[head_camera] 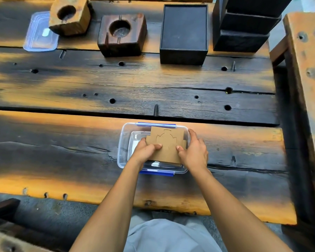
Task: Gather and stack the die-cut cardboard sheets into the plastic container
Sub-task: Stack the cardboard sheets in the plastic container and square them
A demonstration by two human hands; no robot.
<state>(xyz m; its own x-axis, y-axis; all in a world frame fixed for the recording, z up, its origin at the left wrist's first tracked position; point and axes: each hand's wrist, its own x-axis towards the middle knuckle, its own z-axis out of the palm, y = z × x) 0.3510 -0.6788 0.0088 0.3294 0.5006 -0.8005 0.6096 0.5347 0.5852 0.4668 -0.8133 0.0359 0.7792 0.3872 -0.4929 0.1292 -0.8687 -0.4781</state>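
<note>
A brown die-cut cardboard sheet (166, 140) with curved cut lines is held over the right half of a clear plastic container (124, 142) with blue clips, near the table's front edge. My left hand (145, 150) grips the sheet's left edge, thumb on top. My right hand (194, 151) grips its right edge, thumb on top and fingers along the container's right rim. Whether more sheets lie under this one is hidden.
The container's clear lid (38, 36) lies at the back left. Two wooden blocks with round holes (70, 14) (122, 34) stand behind. A black box (184, 33) and stacked black boxes (244, 24) stand at the back right. A wooden bench (307, 70) borders the right side.
</note>
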